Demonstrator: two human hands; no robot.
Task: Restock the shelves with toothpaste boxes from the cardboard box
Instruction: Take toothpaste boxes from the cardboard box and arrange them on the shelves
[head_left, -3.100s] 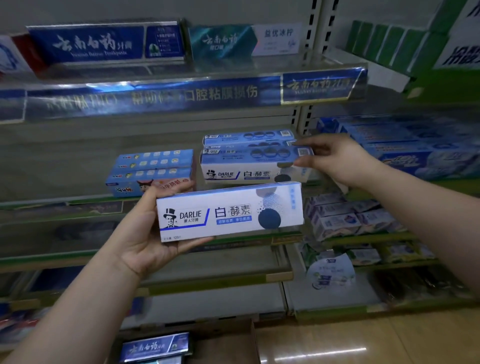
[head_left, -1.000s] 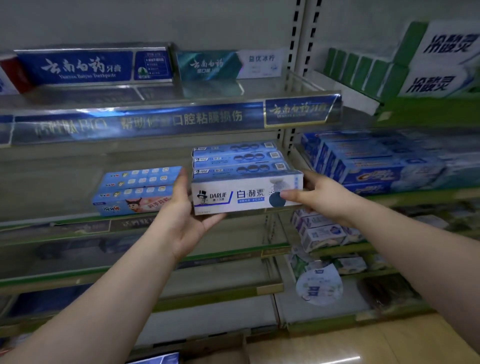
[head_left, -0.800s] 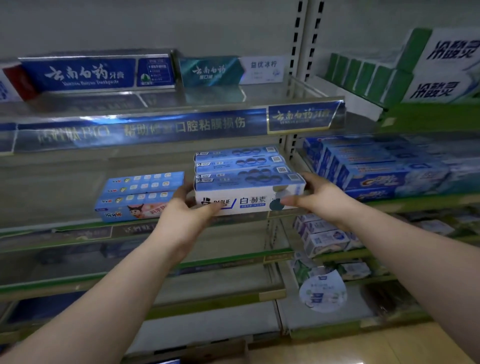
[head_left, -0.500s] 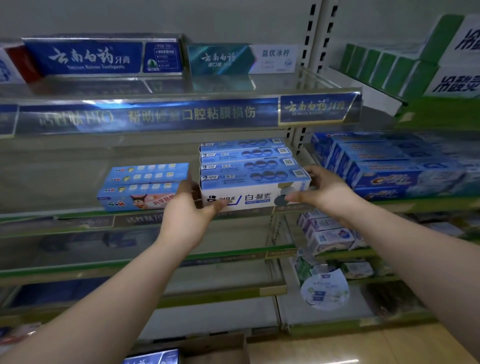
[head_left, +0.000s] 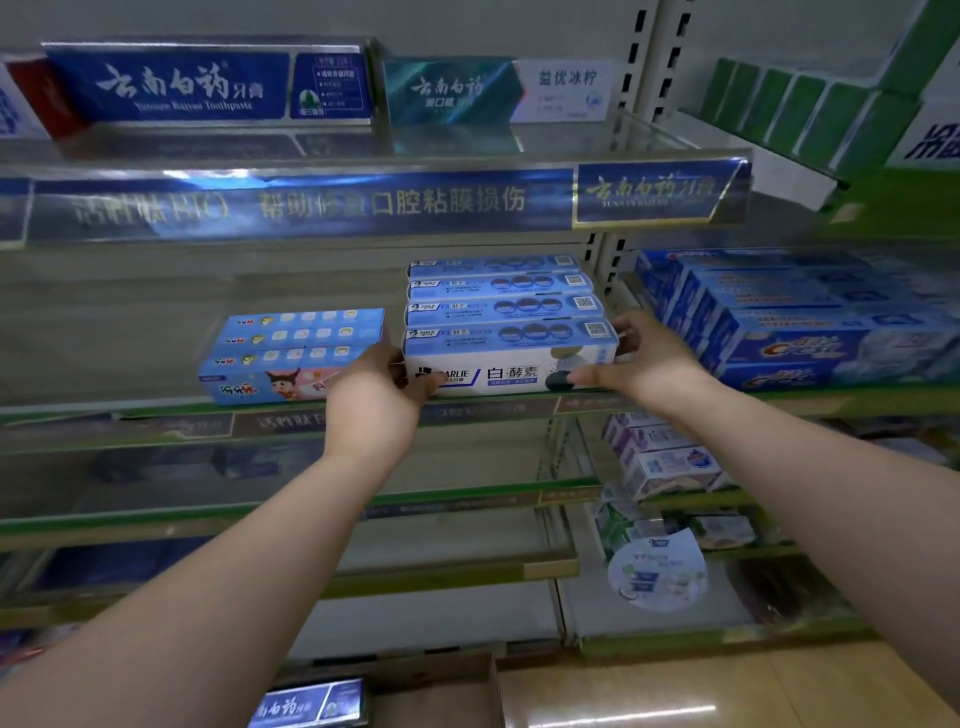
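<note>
While the left hand (head_left: 379, 400) and right hand (head_left: 644, 364) gripped the ends of the front toothpaste box (head_left: 511, 364), set on the shelf (head_left: 156, 415) at twelve o'clock before three others, the cardboard box (head_left: 431, 686) at six o'clock apparently held more.

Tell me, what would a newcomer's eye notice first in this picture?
The left hand and the right hand hold the two ends of a white and blue toothpaste box, at the front of a row of like boxes on the middle shelf. Above runs a shiny blue banner with white writing. Left of the row lie cartoon toothpaste boxes.
</note>
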